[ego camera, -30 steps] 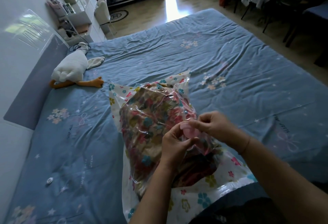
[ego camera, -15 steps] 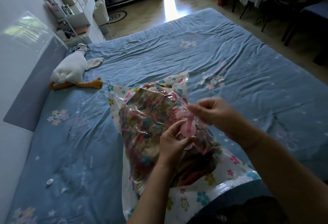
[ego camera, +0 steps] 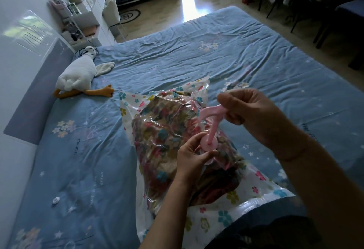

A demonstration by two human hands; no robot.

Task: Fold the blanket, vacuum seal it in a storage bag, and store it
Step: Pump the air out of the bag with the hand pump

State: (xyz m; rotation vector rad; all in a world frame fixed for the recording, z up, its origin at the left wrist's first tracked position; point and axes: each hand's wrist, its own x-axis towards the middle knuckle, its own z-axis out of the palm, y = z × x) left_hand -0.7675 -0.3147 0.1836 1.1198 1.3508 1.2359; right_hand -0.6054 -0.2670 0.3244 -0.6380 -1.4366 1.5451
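One plush goose (ego camera: 78, 75) lay far left on the bed (ego camera: 177, 51). One storage bag (ego camera: 129, 106), blanket (ego camera: 157, 134) inside, lay mid-bed before me. My left hand (ego camera: 194, 156) pinched the pink valve (ego camera: 209, 142) on it; my right hand (ego camera: 250, 110) curled round the raised pink cap (ego camera: 210, 110).

storage bag (ego camera: 216, 215): 1 | blanket (ego camera: 163, 134): 1 | pink valve (ego camera: 208, 142): 1 | plush goose (ego camera: 76, 75): 1

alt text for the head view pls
A left hand pinches the pink valve on a clear storage bag holding a flowered blanket, while the right hand holds the valve's pink strap raised. The bag lies on a blue bed, a plush goose farther off.
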